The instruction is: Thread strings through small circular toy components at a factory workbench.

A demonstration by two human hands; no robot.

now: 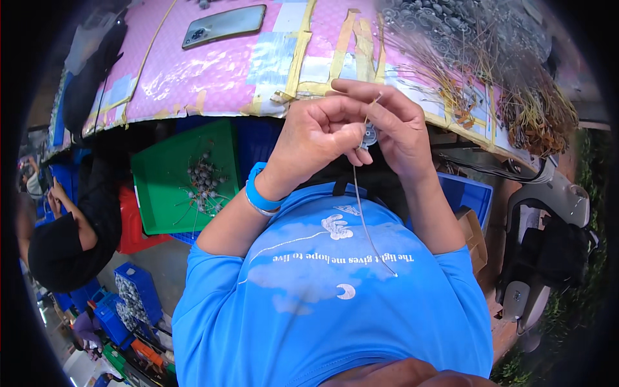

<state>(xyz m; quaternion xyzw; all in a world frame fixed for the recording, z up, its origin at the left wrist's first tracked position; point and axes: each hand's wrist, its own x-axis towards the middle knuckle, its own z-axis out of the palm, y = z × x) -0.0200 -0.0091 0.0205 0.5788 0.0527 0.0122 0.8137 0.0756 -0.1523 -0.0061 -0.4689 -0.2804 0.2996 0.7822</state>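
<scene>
In front of my chest, at the table edge, both hands work close together on a small grey round plastic part [369, 136] with a thin wire. My left hand [322, 132], with a blue band [256, 184] at its wrist, is closed in a pinch beside the part. My right hand [401, 122] has its thumb and fingers bent around the other side of the part, near the wire's upper end. From the hands the thin pale wire [358, 193] hangs down over my blue shirt. My fingers partly cover the grey part, so its shape does not fully show.
A phone [224, 26] lies on the pink-covered table [180, 77]. Grey parts [445, 29] are heaped at far right, beside bundled wires [538, 122]. A green tray [155, 187] of wired parts stands left below the table. A co-worker [71, 245] sits at left.
</scene>
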